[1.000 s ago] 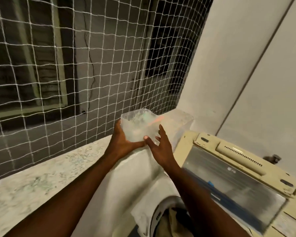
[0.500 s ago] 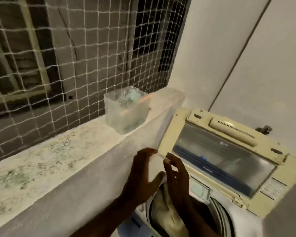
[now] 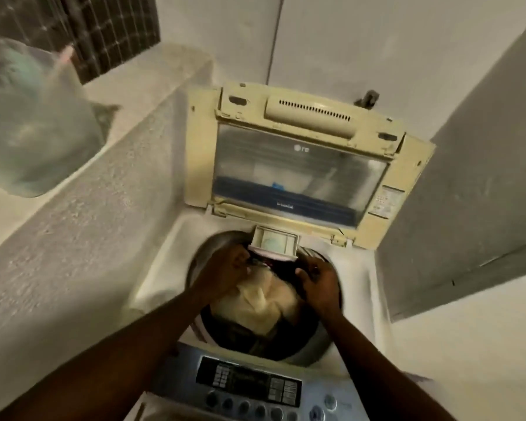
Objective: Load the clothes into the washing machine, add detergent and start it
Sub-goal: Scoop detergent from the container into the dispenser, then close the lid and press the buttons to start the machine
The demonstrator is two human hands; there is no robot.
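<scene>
In the open drum (image 3: 255, 344): clothes (image 3: 255, 302) loaded.
Left hand (image 3: 225, 268) and right hand (image 3: 319, 284) grip dark fabric; drawer (image 3: 275, 242) open; start pending.

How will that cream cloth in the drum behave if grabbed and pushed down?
Probably floppy: the cream cloth lies creased and bunched in the drum. Likely light and compressible, sagging around darker clothes. It could snag the detergent drawer jutting over the rim, where both hands work.

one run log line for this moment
lid up | clothes in drum | both hands near detergent drawer | grip unclear
</scene>
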